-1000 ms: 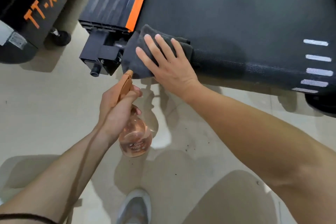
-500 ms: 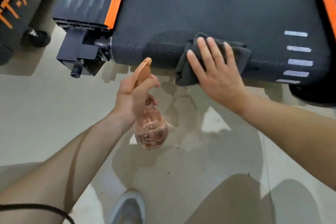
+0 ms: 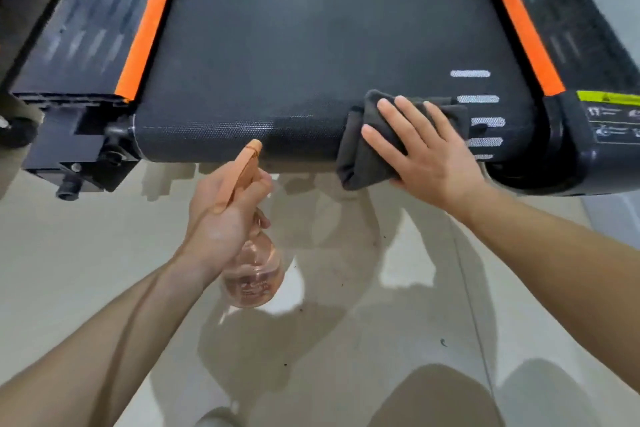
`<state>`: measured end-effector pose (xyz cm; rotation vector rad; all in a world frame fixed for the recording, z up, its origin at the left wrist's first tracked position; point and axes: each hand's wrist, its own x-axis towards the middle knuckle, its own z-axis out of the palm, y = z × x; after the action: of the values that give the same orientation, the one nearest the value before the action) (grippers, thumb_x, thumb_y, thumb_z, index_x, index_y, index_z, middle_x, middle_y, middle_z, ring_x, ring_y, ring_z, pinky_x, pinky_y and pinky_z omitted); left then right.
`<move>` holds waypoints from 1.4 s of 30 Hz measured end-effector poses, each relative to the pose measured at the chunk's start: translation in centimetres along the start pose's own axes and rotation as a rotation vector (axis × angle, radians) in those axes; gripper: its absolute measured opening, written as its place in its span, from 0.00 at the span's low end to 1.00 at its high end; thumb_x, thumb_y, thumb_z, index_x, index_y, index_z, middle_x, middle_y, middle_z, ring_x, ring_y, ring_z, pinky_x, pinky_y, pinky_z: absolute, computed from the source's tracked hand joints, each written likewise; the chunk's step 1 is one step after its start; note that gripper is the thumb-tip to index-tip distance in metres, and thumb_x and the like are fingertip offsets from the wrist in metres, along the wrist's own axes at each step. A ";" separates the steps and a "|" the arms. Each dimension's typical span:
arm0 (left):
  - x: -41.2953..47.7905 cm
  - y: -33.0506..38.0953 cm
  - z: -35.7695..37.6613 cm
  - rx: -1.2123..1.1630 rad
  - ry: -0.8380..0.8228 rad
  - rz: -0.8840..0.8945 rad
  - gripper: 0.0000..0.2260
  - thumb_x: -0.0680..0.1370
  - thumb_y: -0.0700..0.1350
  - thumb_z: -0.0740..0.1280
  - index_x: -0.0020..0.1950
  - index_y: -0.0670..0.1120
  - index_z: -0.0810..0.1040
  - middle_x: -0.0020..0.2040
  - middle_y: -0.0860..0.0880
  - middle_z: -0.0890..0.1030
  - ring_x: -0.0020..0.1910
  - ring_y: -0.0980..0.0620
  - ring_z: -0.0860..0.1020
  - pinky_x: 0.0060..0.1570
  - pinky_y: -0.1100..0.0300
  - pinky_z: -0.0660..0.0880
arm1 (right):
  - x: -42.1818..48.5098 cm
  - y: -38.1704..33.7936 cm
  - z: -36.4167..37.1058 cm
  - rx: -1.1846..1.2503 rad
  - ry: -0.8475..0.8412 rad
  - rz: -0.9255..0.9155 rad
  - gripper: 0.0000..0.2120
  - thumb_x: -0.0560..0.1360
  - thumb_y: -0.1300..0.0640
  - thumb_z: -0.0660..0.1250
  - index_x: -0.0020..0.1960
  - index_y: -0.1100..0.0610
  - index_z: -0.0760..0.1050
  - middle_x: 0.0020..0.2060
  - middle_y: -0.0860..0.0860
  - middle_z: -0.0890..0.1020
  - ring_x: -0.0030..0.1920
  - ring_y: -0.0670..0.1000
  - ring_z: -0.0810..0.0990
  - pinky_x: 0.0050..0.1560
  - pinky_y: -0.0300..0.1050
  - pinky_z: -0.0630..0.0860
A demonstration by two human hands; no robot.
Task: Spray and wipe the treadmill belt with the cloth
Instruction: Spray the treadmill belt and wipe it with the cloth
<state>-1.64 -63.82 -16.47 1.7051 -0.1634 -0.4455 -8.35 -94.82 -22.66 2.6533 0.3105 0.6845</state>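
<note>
The black treadmill belt (image 3: 311, 55) fills the upper half of the head view, edged by orange strips. A dark grey folded cloth (image 3: 360, 156) drapes over the belt's near rolled end, right of centre. My right hand (image 3: 426, 156) presses flat on it with straight, spread fingers. Below the belt's end, my left hand (image 3: 225, 215) grips the neck of a clear peach spray bottle (image 3: 254, 274), its orange nozzle (image 3: 251, 152) pointing at the belt.
White stripe marks (image 3: 476, 99) sit on the belt beside the cloth. The black right end cap (image 3: 588, 146) carries a yellow warning label. A black bracket (image 3: 83, 156) ends the left side rail. Pale tiled floor (image 3: 86, 270) lies below, with a shoe tip at the bottom edge.
My right hand has slid the cloth along the belt's near end from the left corner to the right side. The left hand with the bottle has drifted right too.
</note>
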 end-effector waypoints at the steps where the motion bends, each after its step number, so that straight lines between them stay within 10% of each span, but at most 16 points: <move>1: 0.2 0.2 1.5 -0.002 -0.012 0.016 0.15 0.73 0.47 0.71 0.35 0.69 0.82 0.44 0.41 0.79 0.26 0.51 0.75 0.34 0.56 0.75 | -2.5 2.0 -0.5 -0.020 -0.043 0.048 0.27 0.81 0.53 0.61 0.79 0.55 0.63 0.77 0.65 0.64 0.75 0.67 0.65 0.73 0.66 0.64; 11: 1.3 2.4 11.8 0.016 -0.215 0.133 0.06 0.74 0.45 0.67 0.47 0.53 0.84 0.47 0.36 0.82 0.31 0.48 0.77 0.31 0.55 0.79 | -6.6 3.2 -2.0 -0.056 -0.230 0.455 0.31 0.79 0.66 0.57 0.80 0.59 0.54 0.77 0.67 0.61 0.78 0.68 0.58 0.75 0.70 0.56; 15: 1.6 3.3 10.3 0.000 -0.206 0.140 0.18 0.73 0.46 0.68 0.37 0.72 0.82 0.45 0.38 0.81 0.33 0.47 0.78 0.33 0.45 0.80 | -4.5 2.2 -2.4 0.035 -0.264 0.343 0.37 0.76 0.55 0.66 0.81 0.60 0.54 0.78 0.64 0.60 0.79 0.66 0.57 0.77 0.67 0.53; 21: 3.1 4.5 5.5 -0.015 -0.108 0.152 0.20 0.77 0.40 0.70 0.42 0.69 0.82 0.42 0.40 0.80 0.27 0.47 0.74 0.33 0.53 0.75 | 7.3 -2.5 -3.4 0.345 -0.347 0.129 0.39 0.70 0.43 0.57 0.79 0.57 0.63 0.77 0.59 0.66 0.77 0.61 0.64 0.77 0.61 0.57; 24: 4.5 5.9 2.8 -0.031 -0.073 0.136 0.22 0.82 0.35 0.67 0.58 0.65 0.77 0.47 0.41 0.81 0.25 0.50 0.74 0.27 0.60 0.75 | 12.2 0.6 -2.6 0.507 -0.406 0.381 0.32 0.72 0.48 0.56 0.76 0.51 0.69 0.75 0.52 0.71 0.75 0.53 0.68 0.78 0.57 0.55; 30: 6.9 6.8 -0.7 -0.034 -0.033 0.123 0.22 0.81 0.36 0.67 0.57 0.67 0.77 0.53 0.39 0.82 0.26 0.49 0.75 0.26 0.66 0.71 | 19.7 7.5 2.9 0.488 -0.634 0.823 0.27 0.79 0.49 0.54 0.77 0.55 0.63 0.78 0.54 0.63 0.77 0.57 0.60 0.76 0.61 0.54; 37: 6.6 8.3 -2.6 -0.021 -0.056 0.055 0.22 0.82 0.36 0.67 0.59 0.65 0.75 0.50 0.39 0.81 0.32 0.47 0.75 0.28 0.63 0.75 | 20.1 -2.4 -0.6 0.653 -0.510 0.405 0.30 0.77 0.50 0.58 0.79 0.51 0.62 0.80 0.50 0.61 0.80 0.51 0.57 0.80 0.56 0.51; 42: 3.4 9.7 -5.1 -0.004 -0.001 -0.024 0.22 0.81 0.38 0.70 0.60 0.68 0.75 0.50 0.46 0.82 0.39 0.50 0.78 0.40 0.57 0.81 | 16.6 -6.4 -8.3 1.288 -0.361 1.096 0.13 0.68 0.52 0.59 0.47 0.54 0.78 0.43 0.50 0.84 0.50 0.55 0.79 0.57 0.53 0.74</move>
<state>4.79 -62.13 -7.12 1.7042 -0.1428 -0.4641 0.96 -81.44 -11.64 3.9883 -1.3526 0.1836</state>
